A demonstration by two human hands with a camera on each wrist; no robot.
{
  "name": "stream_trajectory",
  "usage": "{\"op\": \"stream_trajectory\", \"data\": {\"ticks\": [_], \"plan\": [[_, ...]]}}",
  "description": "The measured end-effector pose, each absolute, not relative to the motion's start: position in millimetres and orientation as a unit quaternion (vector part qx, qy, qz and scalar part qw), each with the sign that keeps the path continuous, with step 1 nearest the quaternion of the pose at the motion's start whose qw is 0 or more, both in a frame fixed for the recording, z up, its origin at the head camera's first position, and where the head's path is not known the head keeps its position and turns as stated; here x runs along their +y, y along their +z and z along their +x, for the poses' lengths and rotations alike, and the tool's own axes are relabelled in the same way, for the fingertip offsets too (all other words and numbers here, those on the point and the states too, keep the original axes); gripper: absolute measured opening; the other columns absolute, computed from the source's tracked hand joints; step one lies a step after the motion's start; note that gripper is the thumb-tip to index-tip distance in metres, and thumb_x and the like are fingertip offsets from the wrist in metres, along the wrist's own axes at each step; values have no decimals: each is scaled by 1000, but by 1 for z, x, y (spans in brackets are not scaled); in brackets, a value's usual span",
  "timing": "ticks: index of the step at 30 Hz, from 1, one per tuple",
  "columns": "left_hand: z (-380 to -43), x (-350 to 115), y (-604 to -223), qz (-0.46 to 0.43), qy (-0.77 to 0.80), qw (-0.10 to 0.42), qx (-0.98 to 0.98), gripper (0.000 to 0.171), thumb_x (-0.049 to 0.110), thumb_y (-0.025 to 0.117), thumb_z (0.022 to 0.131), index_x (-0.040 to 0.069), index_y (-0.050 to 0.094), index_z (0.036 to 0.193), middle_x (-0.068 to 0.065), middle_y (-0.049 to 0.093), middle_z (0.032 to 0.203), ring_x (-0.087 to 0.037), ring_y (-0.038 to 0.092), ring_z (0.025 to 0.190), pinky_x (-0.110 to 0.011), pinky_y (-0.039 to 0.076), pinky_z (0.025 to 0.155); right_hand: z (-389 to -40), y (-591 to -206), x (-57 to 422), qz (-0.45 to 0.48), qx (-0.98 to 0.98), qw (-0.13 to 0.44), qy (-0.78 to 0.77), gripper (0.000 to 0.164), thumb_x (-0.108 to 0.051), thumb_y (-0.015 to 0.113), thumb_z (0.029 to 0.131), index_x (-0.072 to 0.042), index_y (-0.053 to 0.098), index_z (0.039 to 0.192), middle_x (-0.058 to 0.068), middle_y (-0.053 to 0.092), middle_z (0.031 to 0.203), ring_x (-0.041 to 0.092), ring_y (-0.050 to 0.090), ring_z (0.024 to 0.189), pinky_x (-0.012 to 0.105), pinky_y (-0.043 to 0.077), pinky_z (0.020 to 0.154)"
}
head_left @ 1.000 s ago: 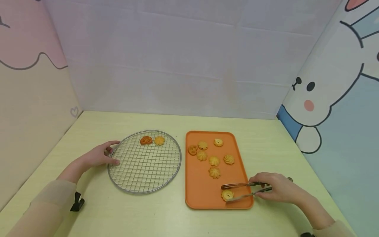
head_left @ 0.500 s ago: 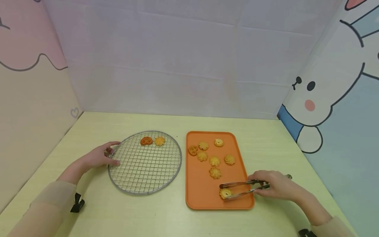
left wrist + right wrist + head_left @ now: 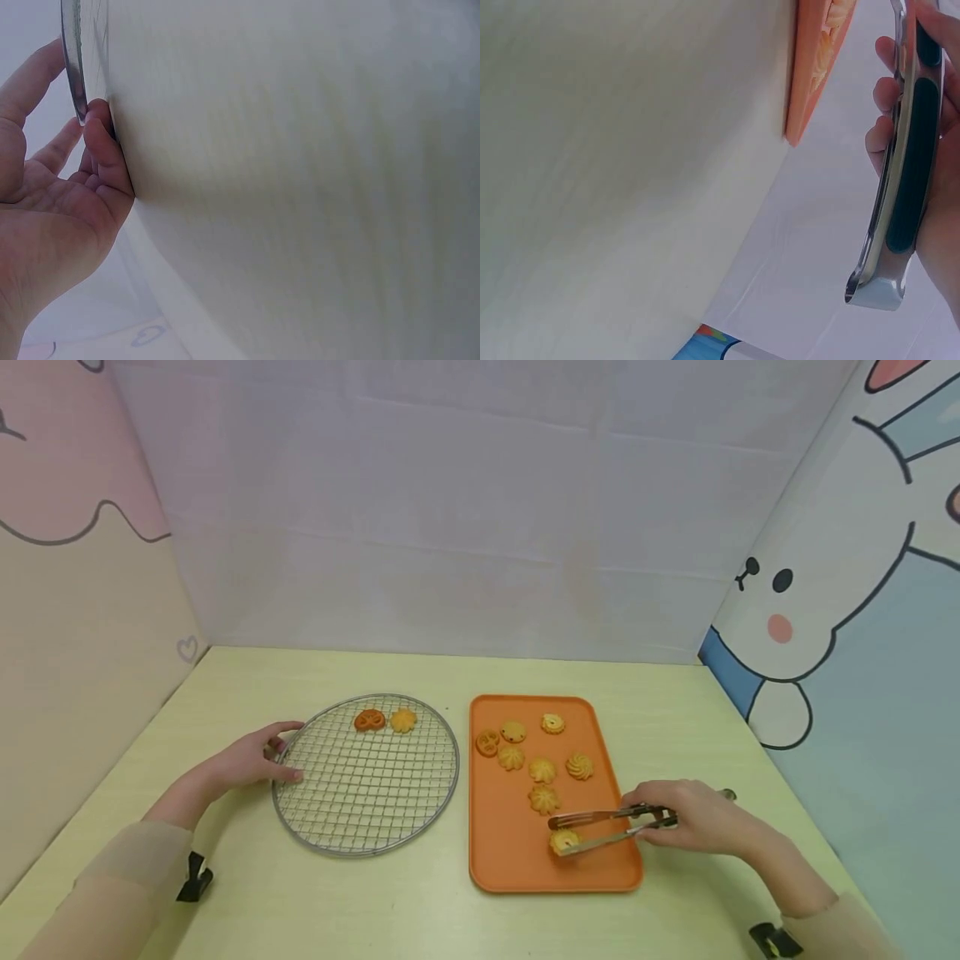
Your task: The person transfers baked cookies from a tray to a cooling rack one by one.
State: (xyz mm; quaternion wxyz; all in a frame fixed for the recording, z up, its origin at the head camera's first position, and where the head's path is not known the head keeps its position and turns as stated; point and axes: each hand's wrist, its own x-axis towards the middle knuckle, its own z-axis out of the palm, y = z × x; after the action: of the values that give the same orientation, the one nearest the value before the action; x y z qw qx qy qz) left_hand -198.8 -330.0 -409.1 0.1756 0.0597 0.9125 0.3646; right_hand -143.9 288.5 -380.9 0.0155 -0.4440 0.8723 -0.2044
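Observation:
My right hand (image 3: 697, 817) grips metal tongs (image 3: 600, 842) with dark green handle pads, seen close in the right wrist view. The tongs' tips lie on either side of a round yellow cookie (image 3: 564, 841) near the front of the orange tray (image 3: 517, 868); whether they squeeze it I cannot tell. With thumb and fingers around its left rim, my left hand (image 3: 251, 757) holds a round wire rack (image 3: 367, 785). In the left wrist view, the rack's rim (image 3: 73, 67) shows between the thumb and the curled fingers.
A brown pretzel-shaped cookie (image 3: 369, 720) and a flower-shaped cookie (image 3: 403, 720) lie at the rack's far side. Several other cookies, among them a swirled one (image 3: 579, 767), lie on the tray. Painted walls stand left and right of the pale table (image 3: 337, 910).
The tongs and right hand have shifted left and slightly away from me, and the round cookie between the tips has moved with them. The left hand and rack stay in place.

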Motion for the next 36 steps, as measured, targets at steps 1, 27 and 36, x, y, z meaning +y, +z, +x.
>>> {"op": "stream_trajectory", "data": {"ticks": [1, 27, 36], "plan": [[-199, -330, -409, 59, 365, 176, 912, 95, 32, 80, 75, 1, 25, 146, -18, 43, 107, -24, 43, 86, -31, 36, 69, -145, -379, 287, -443, 873, 18, -203, 25, -21, 72, 84, -16, 65, 107, -7, 66, 94, -8, 53, 70, 14, 45, 58], [-199, -332, -410, 58, 367, 175, 912, 95, 32, 80, 75, 2, 25, 146, -18, 43, 109, -24, 43, 88, -32, 36, 71, -192, -333, 231, -478, 863, -24, -165, 27, -22, 72, 84, -16, 65, 110, -4, 66, 98, -1, 53, 70, 18, 46, 58], [-199, -331, -410, 62, 367, 176, 911, 95, 31, 80, 75, 2, 25, 146, -18, 42, 107, -23, 43, 86, -31, 36, 69, -206, -332, 207, -495, 848, -64, -176, 29, -24, 72, 84, -15, 65, 111, -3, 67, 99, -2, 56, 66, 19, 46, 58]]}}
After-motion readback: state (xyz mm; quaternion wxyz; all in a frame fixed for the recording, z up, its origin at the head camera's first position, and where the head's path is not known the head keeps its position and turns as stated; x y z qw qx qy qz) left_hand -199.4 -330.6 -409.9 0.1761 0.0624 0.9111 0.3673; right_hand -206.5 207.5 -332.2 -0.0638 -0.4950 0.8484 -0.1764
